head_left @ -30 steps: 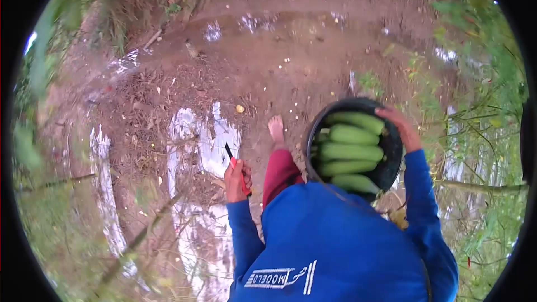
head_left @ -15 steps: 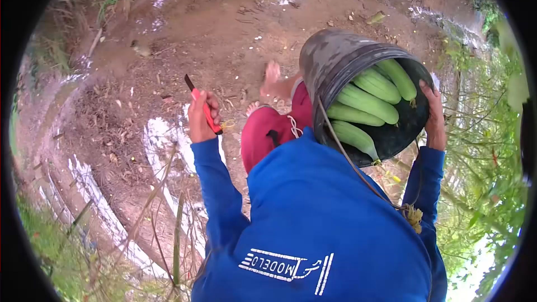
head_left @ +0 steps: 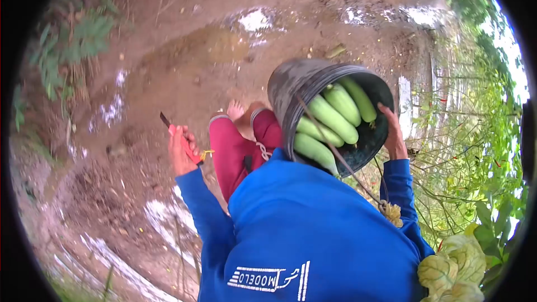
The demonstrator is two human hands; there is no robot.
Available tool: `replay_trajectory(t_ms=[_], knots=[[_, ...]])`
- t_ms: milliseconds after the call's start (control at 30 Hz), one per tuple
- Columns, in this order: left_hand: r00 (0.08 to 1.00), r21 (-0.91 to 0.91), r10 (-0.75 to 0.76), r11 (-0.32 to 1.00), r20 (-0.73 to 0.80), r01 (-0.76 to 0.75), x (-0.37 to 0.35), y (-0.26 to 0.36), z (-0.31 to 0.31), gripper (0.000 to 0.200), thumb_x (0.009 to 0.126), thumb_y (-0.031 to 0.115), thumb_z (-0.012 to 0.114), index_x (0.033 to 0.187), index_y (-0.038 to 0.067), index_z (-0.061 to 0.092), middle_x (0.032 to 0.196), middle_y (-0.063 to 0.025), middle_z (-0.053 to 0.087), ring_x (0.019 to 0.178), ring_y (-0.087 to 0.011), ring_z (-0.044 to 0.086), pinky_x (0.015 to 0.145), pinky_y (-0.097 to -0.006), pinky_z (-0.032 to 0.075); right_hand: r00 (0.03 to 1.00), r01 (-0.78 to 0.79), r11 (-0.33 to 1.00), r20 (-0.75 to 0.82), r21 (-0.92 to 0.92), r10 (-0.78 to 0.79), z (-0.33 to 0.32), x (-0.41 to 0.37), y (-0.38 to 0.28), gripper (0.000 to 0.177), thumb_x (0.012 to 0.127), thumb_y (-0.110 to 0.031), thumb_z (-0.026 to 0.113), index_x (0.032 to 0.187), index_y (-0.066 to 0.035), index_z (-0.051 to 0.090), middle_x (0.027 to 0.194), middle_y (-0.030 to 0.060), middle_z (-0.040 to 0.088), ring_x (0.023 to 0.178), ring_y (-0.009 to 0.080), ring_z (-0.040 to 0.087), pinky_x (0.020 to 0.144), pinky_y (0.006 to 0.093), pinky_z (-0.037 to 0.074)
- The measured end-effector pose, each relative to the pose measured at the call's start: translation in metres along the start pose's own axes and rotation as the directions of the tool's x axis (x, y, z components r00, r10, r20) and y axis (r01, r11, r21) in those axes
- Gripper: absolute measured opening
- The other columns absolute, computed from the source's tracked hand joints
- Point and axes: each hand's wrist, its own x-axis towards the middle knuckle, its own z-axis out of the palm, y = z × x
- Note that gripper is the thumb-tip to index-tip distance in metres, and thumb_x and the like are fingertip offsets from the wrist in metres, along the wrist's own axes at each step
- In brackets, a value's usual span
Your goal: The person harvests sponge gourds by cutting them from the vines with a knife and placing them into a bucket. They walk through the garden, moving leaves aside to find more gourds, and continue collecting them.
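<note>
My left hand (head_left: 182,151) is closed around the red handle of a knife (head_left: 193,154), whose dark blade points up and away. On the right, my right hand (head_left: 394,132) grips the rim of a dark bucket (head_left: 299,81), with its fingers over the edge. The bucket lies tilted against my front, its mouth facing right. Several long, pale green vegetables (head_left: 342,104) rest inside it. A thin handle (head_left: 330,141) crosses the mouth and runs down to a yellowish bundle (head_left: 391,213) by my right sleeve.
Bare feet (head_left: 235,110) stand on brown, muddy ground (head_left: 168,89) with wet, shiny patches. Green plants with thin stems (head_left: 464,156) fill the right side. Crumpled yellow-green leaves (head_left: 456,268) are close at the bottom right. Leafy plants (head_left: 84,39) grow at the upper left.
The bucket, both hands and the knife now appear further left and slightly lower in view. The feet have shifted, and the ground and plants look different around me. Yellow-green leaves have appeared at the bottom right.
</note>
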Motion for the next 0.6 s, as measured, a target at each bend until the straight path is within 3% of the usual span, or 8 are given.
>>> replay_trajectory(t_ms=[67,133,267,333,400,467,533,600], knots=[[0.999,0.055,-0.006,0.998,0.051,0.003,0.026,0.019,0.036,0.023,0.094,0.032,0.062,0.098,0.01,0.056,0.07,-0.003,0.055,0.048,-0.0095,0.047,0.036,-0.0238,0.036,0.998,0.067,0.995,-0.004,0.068,-0.067,0.003,0.018,-0.02,0.043,0.087,-0.027,0.07,0.122,-0.005,0.061,0.11,0.0062,0.067,0.096,0.0169,0.065,0.081,0.0319,0.054],[0.998,0.159,-0.018,0.987,0.063,0.008,0.048,0.036,0.072,0.024,0.094,0.033,0.062,0.098,0.01,0.056,0.07,-0.003,0.055,0.048,-0.0094,0.047,0.036,-0.0237,0.035,0.999,0.012,1.0,0.043,0.0,-0.012,-0.002,0.05,-0.029,0.042,0.088,-0.026,0.069,0.124,-0.006,0.061,0.111,0.0049,0.067,0.097,0.0157,0.064,0.084,0.0318,0.052],[0.996,0.281,-0.07,0.958,0.06,0.051,0.103,0.082,0.138,0.024,0.094,0.033,0.062,0.097,0.011,0.056,0.068,-0.0023,0.054,0.046,-0.0096,0.046,0.036,-0.0237,0.035,0.999,0.001,0.993,0.046,0.116,-0.007,0.015,0.094,-0.073,0.042,0.09,-0.025,0.068,0.127,-0.007,0.06,0.115,0.004,0.066,0.102,0.0143,0.062,0.087,0.0299,0.051],[0.993,0.323,-0.08,0.945,0.092,0.047,0.134,0.098,0.172,0.023,0.094,0.033,0.062,0.095,0.011,0.056,0.067,-0.002,0.054,0.045,-0.0101,0.046,0.035,-0.0241,0.034,0.997,0.057,0.984,0.037,0.169,-0.064,0.014,0.122,-0.081,0.046,0.091,-0.029,0.067,0.13,-0.007,0.059,0.118,0.0044,0.066,0.111,0.0154,0.059,0.099,0.0317,0.045],[0.989,0.372,-0.089,0.927,0.118,0.039,0.164,0.111,0.211,0.022,0.093,0.033,0.062,0.094,0.012,0.056,0.067,-0.0018,0.055,0.044,-0.0108,0.046,0.035,-0.0248,0.035,0.999,0.043,0.994,0.023,0.098,-0.046,-0.018,0.181,-0.05,0.06,0.097,-0.045,0.053,0.141,-0.004,0.051,0.145,0.0083,0.05,0.135,0.0214,0.042,0.119,0.0347,0.02],[0.981,0.42,-0.096,0.907,0.168,0.016,0.205,0.114,0.256,0.022,0.093,0.033,0.062,0.094,0.012,0.056,0.067,-0.0018,0.055,0.043,-0.0112,0.046,0.034,-0.0252,0.035,0.98,0.174,0.971,0.07,0.162,-0.188,-0.032,0.225,-0.037,0.064,0.098,-0.048,0.047,0.145,-0.005,0.046,0.153,0.0091,0.04,0.14,0.023,0.037,0.12,0.0354,0.019],[0.973,0.482,-0.188,0.87,0.137,0.1,0.276,0.152,0.314,0.021,0.093,0.032,0.063,0.093,0.012,0.056,0.066,-0.0014,0.055,0.043,-0.0117,0.047,0.034,-0.0257,0.036,0.92,0.391,0.912,-0.04,0.127,-0.389,0.025,0.241,-0.122,0.066,0.099,-0.05,0.044,0.148,-0.005,0.041,0.154,0.0095,0.038,0.143,0.023,0.033,0.12,0.0361,0.018],[0.962,0.575,-0.25,0.805,0.109,0.144,0.336,0.175,0.391,0.021,0.092,0.032,0.063,0.094,0.012,0.056,0.065,-0.0009,0.054,0.043,-0.0115,0.047,0.033,-0.0261,0.036,0.979,0.203,0.925,-0.092,0.321,-0.183,0.04,0.295,-0.143,0.07,0.099,-0.053,0.045,0.15,-0.005,0.036,0.156,0.0112,0.035,0.146,0.0224,0.028,0.12,0.0351,0.019]])
